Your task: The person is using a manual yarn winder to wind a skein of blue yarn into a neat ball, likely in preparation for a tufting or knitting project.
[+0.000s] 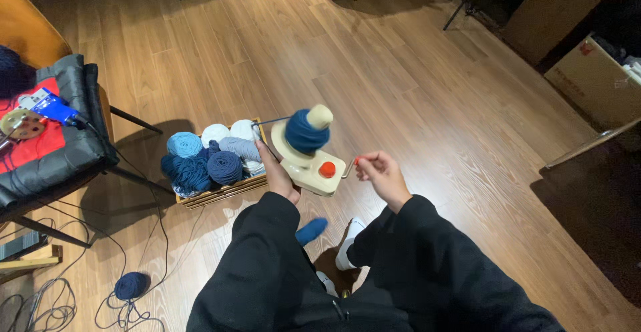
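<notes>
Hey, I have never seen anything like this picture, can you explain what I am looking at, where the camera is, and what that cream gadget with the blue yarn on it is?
The camera sits on a person's head and looks down at their own arms in black sleeves. The left hand holds up a cream yarn winder, a hand-cranked device with a cake of dark blue yarn wound on its cone. The right hand pinches the red knob of its crank. Below, on the wood floor, stands a wooden box filled with blue and white yarn. A loose blue ball lies lower left among cables, beside a chair.
</notes>
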